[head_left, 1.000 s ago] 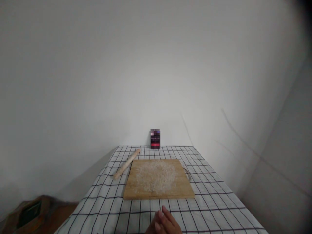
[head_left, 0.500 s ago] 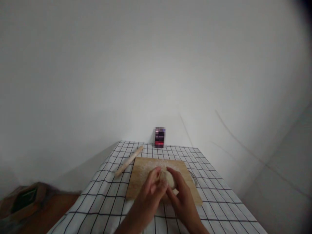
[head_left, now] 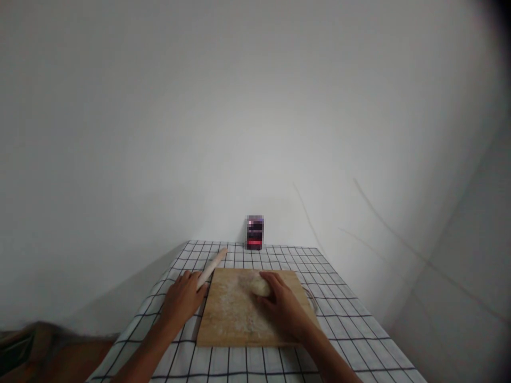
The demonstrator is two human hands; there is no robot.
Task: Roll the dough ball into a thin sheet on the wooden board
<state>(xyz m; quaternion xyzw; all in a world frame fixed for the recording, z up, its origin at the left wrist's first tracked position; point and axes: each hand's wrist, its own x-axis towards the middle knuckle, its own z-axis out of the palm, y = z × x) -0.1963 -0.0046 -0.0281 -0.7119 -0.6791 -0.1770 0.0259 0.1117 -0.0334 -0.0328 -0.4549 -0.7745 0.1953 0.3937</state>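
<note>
A pale ball of dough (head_left: pixel 260 286) is at the upper middle of the floured wooden board (head_left: pixel 223 332). My right hand (head_left: pixel 284 303) is closed around its right side, with thumb and fingers touching it. Left of the board, a light wooden rolling pin (head_left: pixel 213 267) lies slanted on the cloth. My left hand (head_left: pixel 184 297) has its fingers over the pin's near end, which they hide. White flour is scattered across the board's surface.
A white tablecloth with a black grid (head_left: pixel 351 330) covers the table. A pixelated dark upright object (head_left: pixel 255 233) stands at the back against the wall. Something thin and curved (head_left: pixel 312 299) lies at the board's right edge. A wooden-framed item (head_left: pixel 24 351) sits low at left.
My left hand has let go of the dough and moved left onto the rolling pin. My right hand keeps the dough, now over the board's upper middle. The view has shifted slightly.
</note>
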